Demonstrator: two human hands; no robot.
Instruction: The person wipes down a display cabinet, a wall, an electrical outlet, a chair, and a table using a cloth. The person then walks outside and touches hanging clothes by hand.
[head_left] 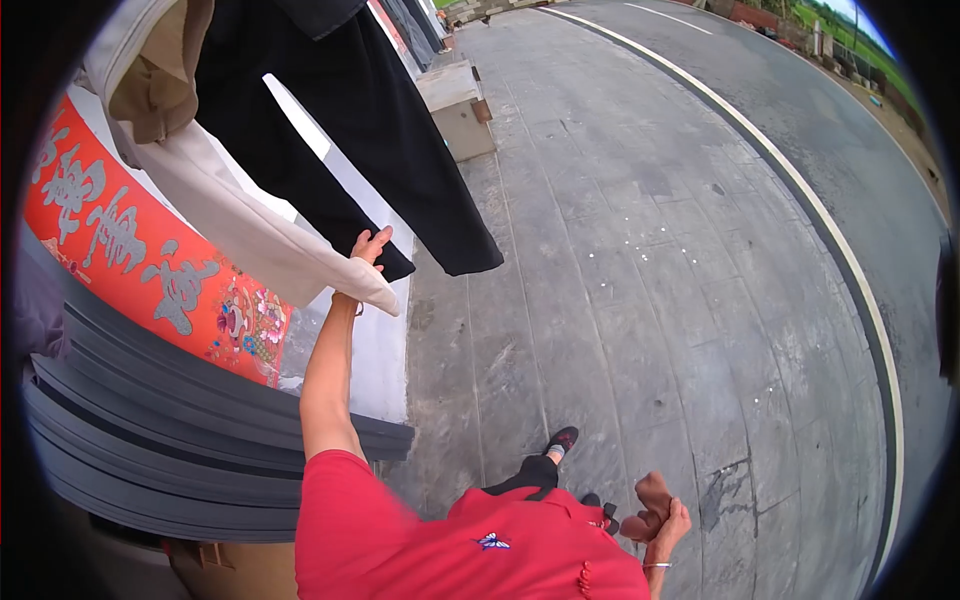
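My left hand (371,248) is raised among hanging clothes, its fingers stretched out and apart against the lower leg of the black trousers (400,140). A cream garment (235,205) hangs in front, its lower end crossing my left wrist and hiding part of it. Low on the right, my right hand (673,530) is closed around a soft, crumpled brown piece of fabric (650,508), perhaps socks; its exact kind is unclear. Inside the cream garment, a tan lining (155,85) shows.
A red banner (150,240) with silver characters spans the wall behind the clothes, above dark grey slatted panels (190,420). A concrete block (455,110) stands by the wall. Grey paving (620,300) runs alongside a road (800,130) with a white line.
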